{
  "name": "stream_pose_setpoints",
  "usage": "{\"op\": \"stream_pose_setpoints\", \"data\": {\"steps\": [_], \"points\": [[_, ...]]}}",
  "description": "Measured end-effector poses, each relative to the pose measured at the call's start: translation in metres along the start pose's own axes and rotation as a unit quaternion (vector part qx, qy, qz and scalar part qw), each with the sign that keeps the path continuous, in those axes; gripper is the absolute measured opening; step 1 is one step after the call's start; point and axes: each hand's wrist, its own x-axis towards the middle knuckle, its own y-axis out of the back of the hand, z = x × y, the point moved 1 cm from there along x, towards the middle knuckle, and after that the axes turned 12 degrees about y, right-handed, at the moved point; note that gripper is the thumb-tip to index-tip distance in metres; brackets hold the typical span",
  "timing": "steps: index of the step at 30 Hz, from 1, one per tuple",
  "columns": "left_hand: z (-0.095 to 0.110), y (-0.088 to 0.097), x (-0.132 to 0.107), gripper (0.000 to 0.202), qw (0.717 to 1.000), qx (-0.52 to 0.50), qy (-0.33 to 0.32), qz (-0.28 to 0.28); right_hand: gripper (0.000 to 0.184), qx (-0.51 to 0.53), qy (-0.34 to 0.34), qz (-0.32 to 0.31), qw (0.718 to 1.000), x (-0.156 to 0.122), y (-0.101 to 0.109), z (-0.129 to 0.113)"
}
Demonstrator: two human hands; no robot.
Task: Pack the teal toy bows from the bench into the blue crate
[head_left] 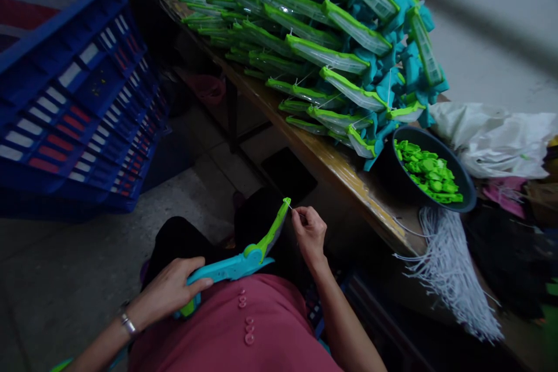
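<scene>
Teal and lime-green plastic makes up the toy (238, 264) held low over the person's lap, just in front of the pink shirt (261, 337); the left hand (170, 290) is wrapped around its teal handle end, thumb lying along the top and fingers curled beneath, a firm closed hold; a metal bracelet (128, 324) sits on that wrist; the toy's green arm rises at a slant up and to the right, ending at a pointed tip; the right hand (310, 235) is just beside that tip, its thumb and forefinger pressed together on a thin white thread (293, 208) that runs from the tip to the fingers; the other fingers of this hand are loosely folded; to the right, a wooden table (331, 165) runs away at an angle, and on it lies a big pile of finished toys (322, 40) of the same colours, stacked in rows; near the pile's front end stands a black bowl (468, 197) full of small green parts (429, 171); a bundle of white strings (449, 267) hangs over the table edge just below the bowl; a crumpled white bag (492, 136) lies behind the bowl; stacked blue crates (74, 99) fill the left side, standing on the grey floor, well apart from both hands.
</scene>
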Motion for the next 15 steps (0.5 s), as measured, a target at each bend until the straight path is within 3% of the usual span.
{"op": "stream_pose_setpoints", "data": {"steps": [7, 12, 15], "points": [[0.005, -0.001, -0.008, 0.039, 1.0, 0.016, -0.007, -0.001, 0.028, -0.042, -0.005, -0.021, 0.999, 0.009, -0.007, 0.005], [0.022, 0.005, -0.014, 0.031, 1.0, 0.023, -0.011, 0.016, 0.043, -0.124, -0.013, -0.149, 0.981, 0.025, -0.014, 0.012], [0.042, 0.008, -0.015, 0.026, 0.998, 0.03, -0.036, 0.035, 0.048, -0.119, -0.019, -0.228, 0.966, 0.03, -0.004, 0.021]]}}
